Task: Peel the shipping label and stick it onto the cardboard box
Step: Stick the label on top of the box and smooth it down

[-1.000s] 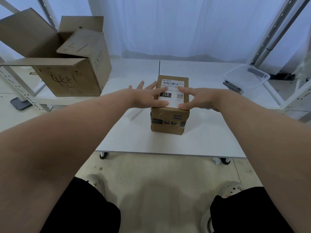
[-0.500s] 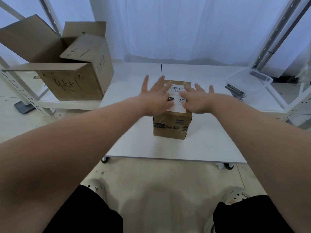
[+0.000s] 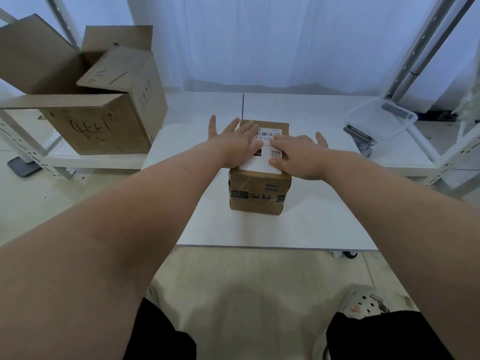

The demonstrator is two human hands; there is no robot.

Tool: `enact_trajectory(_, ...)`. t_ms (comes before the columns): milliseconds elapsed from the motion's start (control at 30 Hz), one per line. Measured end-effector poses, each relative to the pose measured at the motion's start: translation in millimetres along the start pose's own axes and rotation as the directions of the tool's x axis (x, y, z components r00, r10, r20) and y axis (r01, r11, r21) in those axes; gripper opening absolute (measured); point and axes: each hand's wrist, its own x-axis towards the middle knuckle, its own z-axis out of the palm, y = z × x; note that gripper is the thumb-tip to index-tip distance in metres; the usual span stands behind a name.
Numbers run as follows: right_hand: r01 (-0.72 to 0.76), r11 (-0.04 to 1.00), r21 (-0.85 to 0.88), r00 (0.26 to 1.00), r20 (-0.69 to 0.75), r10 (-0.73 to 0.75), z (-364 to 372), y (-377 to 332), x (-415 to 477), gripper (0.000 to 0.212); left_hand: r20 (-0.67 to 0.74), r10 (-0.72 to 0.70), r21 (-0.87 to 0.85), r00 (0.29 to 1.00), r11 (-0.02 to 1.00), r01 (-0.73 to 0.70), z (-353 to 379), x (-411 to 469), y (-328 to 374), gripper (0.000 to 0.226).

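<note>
Label (image 3: 262, 162) already stuck on box (image 3: 259, 190) top; left hand (image 3: 233, 146) and right hand (image 3: 298, 154) lie flat, fingers spread, gripping nothing, pressing it down—only smoothing left.

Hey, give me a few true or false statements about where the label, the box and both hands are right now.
1. The shipping label lies on top of the small cardboard box. True.
2. The left hand is clenched in a fist. False: it lies flat with fingers spread, on the label.
3. The right hand rests on the box's top. True.
4. The small box sits inside the clear plastic bin. False: it stands on the white table.
5. The large cardboard box at left is open. True.
</note>
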Motion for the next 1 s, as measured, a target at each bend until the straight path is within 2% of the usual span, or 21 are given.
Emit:
enact_trajectory(167, -0.027, 0.994, -0.108, 0.989, -0.146, 0.011, 1.6, -14.3, 5.7, 0.046, -0.018, -0.045, 0.016, 0.999, 0.999, 0.046, 2.1, -5.2, 3.8, 0.063)
enact_trajectory(333, -0.045, 0.998, -0.031, 0.997, -0.062, 0.043, 4.1, -14.7, 12.3, 0.050, 0.000, 0.110, 0.030, 0.994, 0.993, -0.110, 5.5, -18.6, -4.7, 0.063)
enact_trajectory(467, -0.076, 0.996, 0.056, 0.996, -0.030, 0.078, 5.5, -11.2, 17.4, 0.050, -0.006, 0.071, 0.006, 0.997, 0.997, -0.071, 4.6, -17.8, -8.2, 0.067)
enact_trajectory(767, -0.183, 0.978, 0.101, 0.979, -0.075, 0.191, 12.6, -7.1, 26.1, 0.054, -0.014, -0.018, -0.021, 1.000, 1.000, 0.018, -0.3, -12.9, -8.0, 0.079)
enact_trajectory(900, -0.254, 0.967, 0.018, 0.958, -0.130, 0.254, 13.6, -1.4, 22.8, 0.055, -0.038, -0.047, -0.014, 0.998, 0.999, 0.047, 1.5, -15.3, -5.8, 0.064)
enact_trajectory(1000, -0.149, 0.984, -0.094, 0.968, -0.218, 0.126, 13.1, -6.4, 20.4, 0.053, -0.101, -0.051, 0.034, 0.994, 0.998, 0.054, 4.7, -17.7, -0.6, 0.060)
